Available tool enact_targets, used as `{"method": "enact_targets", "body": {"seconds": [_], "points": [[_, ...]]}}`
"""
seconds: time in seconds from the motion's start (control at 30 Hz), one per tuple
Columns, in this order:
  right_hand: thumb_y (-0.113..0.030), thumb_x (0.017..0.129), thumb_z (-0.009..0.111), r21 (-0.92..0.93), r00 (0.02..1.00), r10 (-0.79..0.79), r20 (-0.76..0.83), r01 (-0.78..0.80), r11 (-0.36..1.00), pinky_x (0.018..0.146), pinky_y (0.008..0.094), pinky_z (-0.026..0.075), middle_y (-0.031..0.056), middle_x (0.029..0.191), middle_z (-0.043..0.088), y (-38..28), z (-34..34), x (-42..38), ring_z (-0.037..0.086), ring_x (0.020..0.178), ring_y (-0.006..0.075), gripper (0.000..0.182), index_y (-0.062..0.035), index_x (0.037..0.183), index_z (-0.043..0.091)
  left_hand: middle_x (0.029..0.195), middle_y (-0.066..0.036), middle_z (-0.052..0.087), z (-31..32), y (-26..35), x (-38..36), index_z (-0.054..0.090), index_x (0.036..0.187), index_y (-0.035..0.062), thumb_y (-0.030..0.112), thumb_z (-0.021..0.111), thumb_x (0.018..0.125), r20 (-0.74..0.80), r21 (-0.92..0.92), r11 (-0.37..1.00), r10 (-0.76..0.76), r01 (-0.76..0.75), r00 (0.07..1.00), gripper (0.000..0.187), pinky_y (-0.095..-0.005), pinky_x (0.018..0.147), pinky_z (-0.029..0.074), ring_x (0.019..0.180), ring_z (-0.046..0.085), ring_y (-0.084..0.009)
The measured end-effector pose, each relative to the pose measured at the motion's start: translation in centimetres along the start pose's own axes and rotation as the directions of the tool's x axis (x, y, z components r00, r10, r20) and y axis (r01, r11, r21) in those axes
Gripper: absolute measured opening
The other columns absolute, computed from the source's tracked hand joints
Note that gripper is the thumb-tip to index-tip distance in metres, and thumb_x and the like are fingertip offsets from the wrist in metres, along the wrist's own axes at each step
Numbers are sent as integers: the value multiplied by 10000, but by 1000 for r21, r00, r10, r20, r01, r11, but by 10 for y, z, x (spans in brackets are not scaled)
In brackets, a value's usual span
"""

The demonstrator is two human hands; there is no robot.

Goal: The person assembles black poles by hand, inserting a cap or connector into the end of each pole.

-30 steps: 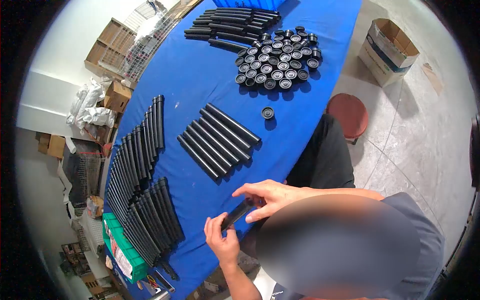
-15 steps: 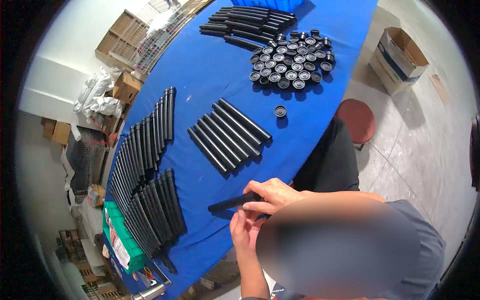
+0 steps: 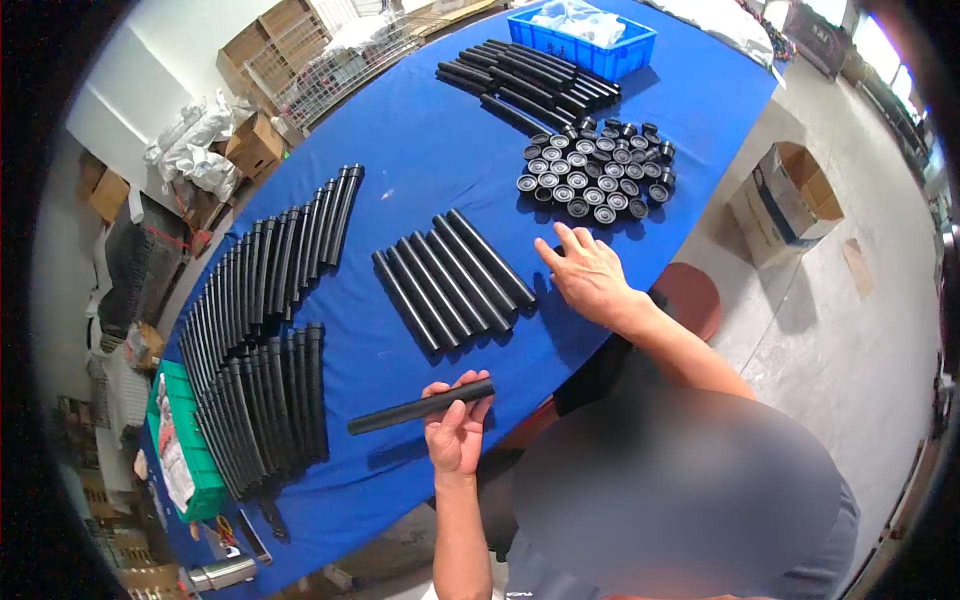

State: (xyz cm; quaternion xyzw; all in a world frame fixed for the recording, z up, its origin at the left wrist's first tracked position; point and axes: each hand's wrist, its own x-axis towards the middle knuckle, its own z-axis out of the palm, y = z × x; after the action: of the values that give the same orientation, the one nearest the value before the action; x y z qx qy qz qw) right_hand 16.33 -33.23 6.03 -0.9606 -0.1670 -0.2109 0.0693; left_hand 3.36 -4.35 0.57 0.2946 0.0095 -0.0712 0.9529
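My left hand [image 3: 456, 428] is closed round a black tube [image 3: 400, 412], which it holds tilted above the blue table. My right hand [image 3: 588, 274] is over the table beside the pile of black round caps [image 3: 590, 170], its fingers spread and pointing down. A small dark patch shows between thumb and forefinger; the single cap seen there before is hidden by the hand. Between my hands and the far side lies a row of several smooth black tubes [image 3: 455, 283].
Capped tubes lie in two rows [image 3: 270, 270] on the left. A green crate [image 3: 205, 480] stands at the near left edge. More tubes [image 3: 530, 80] lie by a blue crate [image 3: 635, 55]. A red stool [image 3: 690, 300] and cardboard box [image 3: 785, 205] stand on the right.
My right hand has let go of the tube and moved up to where the single cap lay. My left hand now holds the tube alone, further left. The view has shifted.
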Motion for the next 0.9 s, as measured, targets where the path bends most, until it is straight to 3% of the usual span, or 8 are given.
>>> {"method": "enact_targets", "body": {"seconds": [0.13, 0.27, 0.33, 0.37, 0.47, 0.63, 0.83, 0.9], "points": [[-71, 869, 610, 21, 976, 38, 216, -44, 999, 819, 432, 559, 142, 1053, 593, 11, 8, -3, 621, 1020, 323, 273, -69, 1142, 611, 1328, -237, 646, 0, -1, -5, 578, 1294, 135, -2, 669, 954, -35, -50, 998, 34, -36, 999, 378, -572, 1110, 499, 1317, 568, -447], [-129, 887, 695, 238, 988, 122, 98, -142, 961, 805, 434, 562, 148, 1042, 604, 9, -4, -19, 648, 978, 335, 276, -59, 1139, 610, 1329, -240, 646, 0, -2, -4, 576, 1302, 148, 17, 668, 968, -55, -80, 995, 57, -62, 997, 370, -564, 1106, 506, 1311, 575, -439], [-179, 864, 779, 606, 959, 141, 246, -265, 750, 772, 398, 554, 159, 1011, 630, -9, -25, -26, 659, 876, 316, 374, -62, 1183, 622, 1326, -241, 648, 4, -2, -4, 577, 1300, 151, 25, 675, 967, -56, -59, 997, 45, -48, 997, 369, -561, 1103, 509, 1306, 579, -440], [-150, 855, 813, 720, 934, 116, 337, -335, 608, 738, 338, 536, 111, 962, 654, -20, -31, -33, 645, 803, 213, 394, -50, 1188, 629, 1320, -242, 651, 2, -2, -4, 574, 1297, 146, 29, 676, 968, -52, -46, 998, 46, -48, 998, 364, -560, 1097, 514, 1297, 586, -439], [-113, 870, 808, 842, 846, 35, 532, -533, 80, 738, 283, 520, 47, 962, 653, -60, -10, -67, 608, 835, 112, 377, -28, 1190, 627, 1301, -246, 660, 4, -3, -2, 569, 1281, 124, 32, 684, 964, -50, -33, 998, 48, -50, 998, 349, -556, 1078, 531, 1269, 607, -443], [-120, 887, 792, 846, 856, -11, 518, -510, 156, 748, 294, 535, 72, 989, 657, -104, -14, -70, 643, 880, 123, 404, -1, 1226, 606, 1295, -242, 664, 2, -5, -3, 562, 1264, 120, 21, 669, 970, -42, 45, 997, 68, -66, 997, 328, -554, 1081, 531, 1266, 608, -447], [-129, 908, 758, 930, 932, 27, 361, -362, 59, 754, 333, 550, 103, 1048, 676, -116, 8, -76, 670, 891, 168, 380, -2, 1241, 626, 1283, -232, 667, 11, -5, -4, 540, 1269, 128, 30, 642, 992, -48, 45, 994, 97, -95, 994, 311, -557, 1050, 555, 1233, 635, -420], [-138, 910, 753, 929, 943, 4, 334, -330, 169, 757, 347, 552, 120, 1045, 676, -116, 3, -73, 676, 889, 207, 373, -3, 1236, 633, 1277, -229, 669, 10, -4, -3, 537, 1271, 129, 39, 641, 996, -55, 49, 995, 94, -91, 994, 308, -552, 1028, 571, 1219, 648, -402]]}}
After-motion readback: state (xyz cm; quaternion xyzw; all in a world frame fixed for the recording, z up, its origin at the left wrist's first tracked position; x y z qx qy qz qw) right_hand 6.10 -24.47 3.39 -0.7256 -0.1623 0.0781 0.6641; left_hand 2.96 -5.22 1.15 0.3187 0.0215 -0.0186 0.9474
